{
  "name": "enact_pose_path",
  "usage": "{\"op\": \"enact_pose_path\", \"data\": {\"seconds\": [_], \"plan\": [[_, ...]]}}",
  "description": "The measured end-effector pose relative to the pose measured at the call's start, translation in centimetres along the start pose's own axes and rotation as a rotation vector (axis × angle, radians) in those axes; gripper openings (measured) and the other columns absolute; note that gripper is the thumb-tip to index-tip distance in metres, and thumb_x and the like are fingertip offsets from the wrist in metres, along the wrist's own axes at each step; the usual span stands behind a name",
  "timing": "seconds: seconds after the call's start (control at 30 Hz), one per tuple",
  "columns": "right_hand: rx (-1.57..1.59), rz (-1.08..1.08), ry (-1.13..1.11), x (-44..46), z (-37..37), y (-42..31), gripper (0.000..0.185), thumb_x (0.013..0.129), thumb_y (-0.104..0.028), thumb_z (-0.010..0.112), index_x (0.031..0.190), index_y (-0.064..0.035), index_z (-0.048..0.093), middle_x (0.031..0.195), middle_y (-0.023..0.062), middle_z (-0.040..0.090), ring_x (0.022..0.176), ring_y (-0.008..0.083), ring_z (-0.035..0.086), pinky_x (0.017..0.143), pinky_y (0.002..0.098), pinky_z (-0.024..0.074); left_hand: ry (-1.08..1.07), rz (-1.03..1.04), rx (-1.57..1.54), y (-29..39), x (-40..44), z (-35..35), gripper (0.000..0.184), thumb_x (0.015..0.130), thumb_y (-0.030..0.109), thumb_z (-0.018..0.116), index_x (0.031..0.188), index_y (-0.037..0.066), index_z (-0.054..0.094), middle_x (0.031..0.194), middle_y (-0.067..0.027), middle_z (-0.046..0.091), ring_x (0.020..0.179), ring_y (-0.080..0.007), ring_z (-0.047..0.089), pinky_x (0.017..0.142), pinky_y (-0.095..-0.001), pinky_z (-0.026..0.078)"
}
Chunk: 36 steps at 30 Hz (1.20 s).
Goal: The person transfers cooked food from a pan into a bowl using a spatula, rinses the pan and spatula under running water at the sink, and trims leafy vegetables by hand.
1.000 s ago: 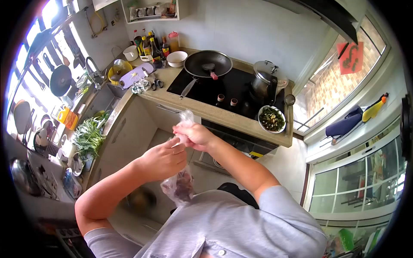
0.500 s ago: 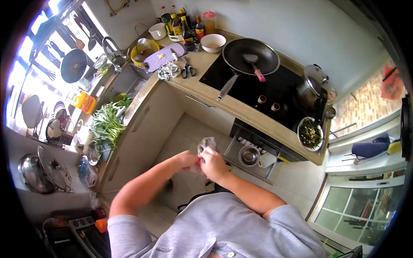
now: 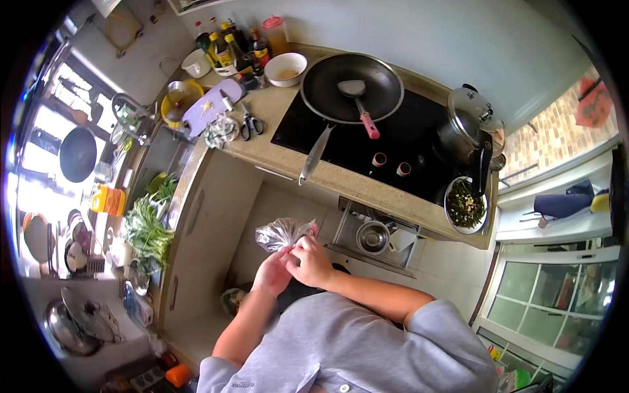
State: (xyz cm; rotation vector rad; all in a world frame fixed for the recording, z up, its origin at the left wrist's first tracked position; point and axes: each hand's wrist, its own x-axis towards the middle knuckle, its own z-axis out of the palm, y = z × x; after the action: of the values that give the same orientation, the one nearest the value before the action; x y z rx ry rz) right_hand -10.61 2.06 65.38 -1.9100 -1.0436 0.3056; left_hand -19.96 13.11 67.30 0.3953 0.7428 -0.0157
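A clear plastic bag (image 3: pixel 283 233) with something dark inside hangs out in front of my body, its neck bunched together. My left hand (image 3: pixel 273 272) is closed at the gathered neck, fingertips pinching from the left. Against it, my right hand (image 3: pixel 310 263) is closed on the same neck, with a reddish bit showing by its fingers. What exactly is in the bag I cannot make out. Both hands are over the floor, in front of the open drawer (image 3: pixel 337 249) that holds a steel bowl (image 3: pixel 373 237).
On the cooktop (image 3: pixel 419 137) are a wok (image 3: pixel 321 85) with a spatula (image 3: pixel 360 105), a pressure cooker (image 3: pixel 462 121) and a plate of greens (image 3: pixel 466 204). Scissors (image 3: pixel 251 123) lie by a purple cutting board (image 3: pixel 213 108). Leafy vegetables (image 3: pixel 145 229) lie near the sink.
Both hands have moved closer to my body, still on the bag. The bag now shows more fully, pointing to the upper left. The head view has turned and shifted.
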Motion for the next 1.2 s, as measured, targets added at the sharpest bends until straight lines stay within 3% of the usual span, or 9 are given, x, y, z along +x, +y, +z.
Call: {"op": "enact_pose_path", "data": {"seconds": [0.2, 0.43, 0.5, 0.57, 0.67, 0.87, 1.03, 1.1, 1.2], "plan": [[-0.224, 0.014, 0.051, 1.2, 0.9, 2.2, 0.017, 0.076, -0.019, 0.07, 0.086, -0.0056, 0.065, 0.097, 0.0126, 0.059, 0.098, 0.0333, 0.055, 0.087, 0.0452, 0.0451, 0.003, 0.056, -0.077, -0.1, 2.7, -2.8, 0.025, 0.099, 0.02, 0.051, 0.11, 0.001, 0.063, 0.104, -0.009, 0.069, 0.101, -0.0204, 0.065, 0.097, -0.035, 0.048], [-0.178, 0.217, -0.029, 2.2, 2.7, 2.0, 0.012, 0.079, -0.012, 0.065, 0.085, -0.0033, 0.062, 0.094, 0.0157, 0.059, 0.088, 0.036, 0.062, 0.076, 0.0456, 0.0518, 0.243, 0.003, 0.302, 2.7, 5.8, -4.4, 0.012, 0.095, 0.007, 0.06, 0.1, -0.003, 0.064, 0.093, -0.0089, 0.069, 0.082, -0.0209, 0.067, 0.071, -0.0322, 0.056], [-0.229, 0.221, 0.016, 2.4, 3.3, 3.2, 0.011, 0.08, -0.011, 0.064, 0.084, -0.0013, 0.061, 0.096, 0.0169, 0.061, 0.087, 0.0372, 0.064, 0.076, 0.0447, 0.0534, 0.311, 0.085, 0.815, 3.6, 6.3, -4.0, 0.012, 0.091, 0.008, 0.067, 0.093, -0.004, 0.064, 0.082, -0.0062, 0.067, 0.069, -0.0173, 0.063, 0.06, -0.031, 0.052], [-0.165, 0.194, 0.06, 2.4, 3.0, 3.8, 0.028, 0.079, -0.01, 0.066, 0.105, 0.0, 0.063, 0.114, 0.0198, 0.06, 0.104, 0.0383, 0.061, 0.087, 0.0443, 0.0518, 0.223, 0.064, 0.887, 4.1, 6.7, -2.9, 0.01, 0.088, 0.006, 0.068, 0.09, -0.003, 0.063, 0.074, -0.0049, 0.064, 0.063, -0.0139, 0.058, 0.055, -0.0301, 0.048], [-0.171, 0.072, -0.053, 2.8, -0.7, -0.4, 0.084, 0.075, -0.015, 0.074, 0.147, -0.0017, 0.032, 0.144, 0.0248, 0.043, 0.14, 0.0404, 0.036, 0.114, 0.0576, 0.0266, -0.167, 0.45, 1.338, 5.4, 5.7, 1.0, 0.02, 0.086, 0.008, 0.064, 0.1, -0.005, 0.059, 0.075, -0.0137, 0.068, 0.066, -0.0211, 0.065, 0.063, -0.0366, 0.053], [-0.476, 0.169, 0.229, 1.1, -3.6, -0.9, 0.075, 0.078, -0.015, 0.07, 0.144, 0.0001, 0.038, 0.151, 0.0239, 0.035, 0.14, 0.0434, 0.033, 0.115, 0.0611, 0.0201, -0.747, 0.482, 1.815, 8.1, 2.4, 9.7, 0.02, 0.085, 0.006, 0.061, 0.102, 0.001, 0.053, 0.077, -0.0216, 0.064, 0.071, -0.0409, 0.066, 0.062, -0.044, 0.052], [-0.515, 0.244, 0.343, -0.4, -5.2, 2.4, 0.059, 0.086, -0.029, 0.06, 0.137, -0.0029, 0.049, 0.148, 0.0224, 0.039, 0.14, 0.0429, 0.033, 0.113, 0.0564, 0.0297, -1.245, 0.646, 1.879, 7.4, 0.4, 15.2, 0.014, 0.084, 0.005, 0.063, 0.095, 0.003, 0.054, 0.071, -0.0159, 0.061, 0.066, -0.0343, 0.064, 0.062, -0.0422, 0.051], [-0.167, 0.417, 0.29, -0.2, -7.7, 0.3, 0.066, 0.083, -0.017, 0.065, 0.143, -0.0017, 0.043, 0.148, 0.0227, 0.039, 0.13, 0.0404, 0.047, 0.106, 0.041, 0.0415, -1.281, 0.581, 1.853, 7.0, 1.7, 16.0, 0.023, 0.084, 0.01, 0.07, 0.1, 0.004, 0.055, 0.081, -0.0156, 0.063, 0.078, -0.0352, 0.065, 0.07, -0.0429, 0.052], [0.165, 0.132, 0.134, 0.1, -12.7, -0.2, 0.068, 0.086, -0.014, 0.063, 0.146, -0.0011, 0.035, 0.139, 0.0206, 0.049, 0.126, 0.03, 0.053, 0.105, 0.037, 0.0429, -1.318, 1.177, 1.603, 8.2, -0.2, 20.7, 0.044, 0.078, 0.02, 0.079, 0.112, 0.004, 0.056, 0.098, -0.0184, 0.063, 0.092, -0.0389, 0.062, 0.08, -0.0464, 0.049]]}}
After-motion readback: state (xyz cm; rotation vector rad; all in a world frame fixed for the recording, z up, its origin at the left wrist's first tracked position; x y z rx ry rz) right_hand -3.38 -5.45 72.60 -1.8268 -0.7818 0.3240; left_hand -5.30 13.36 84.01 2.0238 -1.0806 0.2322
